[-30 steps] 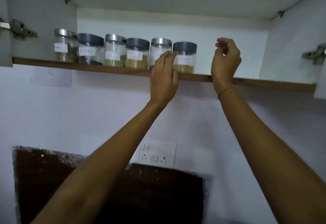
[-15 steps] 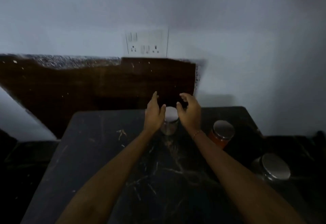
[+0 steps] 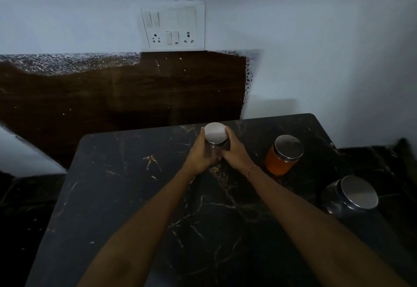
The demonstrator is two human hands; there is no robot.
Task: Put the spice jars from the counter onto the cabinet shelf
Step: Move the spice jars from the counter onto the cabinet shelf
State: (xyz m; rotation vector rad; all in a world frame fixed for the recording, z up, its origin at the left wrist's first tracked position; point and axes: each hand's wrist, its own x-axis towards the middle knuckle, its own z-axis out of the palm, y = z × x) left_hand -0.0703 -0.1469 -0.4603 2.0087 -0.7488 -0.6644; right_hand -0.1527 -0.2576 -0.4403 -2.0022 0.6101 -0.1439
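- Since half a second ago, both hands have been closed in from either side onto the jar, which was then only flanked by them with gaps showing.
- The jar is now clasped between the left hand and the right hand; the fingers of each are curved round the glass just under the steel lid, and the palms appear pressed to the sides.
- The jar is seen at the far middle of the tabletop; whether its base has been lifted clear cannot be told from this angle.
- Two more jars are left standing to the right: the orange jar near the right wrist, and the dark jar well apart, near the right edge.
- A slip is judged the main risk: smooth glass is being squeezed from the sides with nothing under the base, and a high reach to the shelf is ahead.
- If the hold drifts up onto the lid, the body could drop away, should the lid be loose.
- The orange jar could be knocked by the right forearm if the lift is swung rightward.
- Dim light may make the shelf edge harder to judge.
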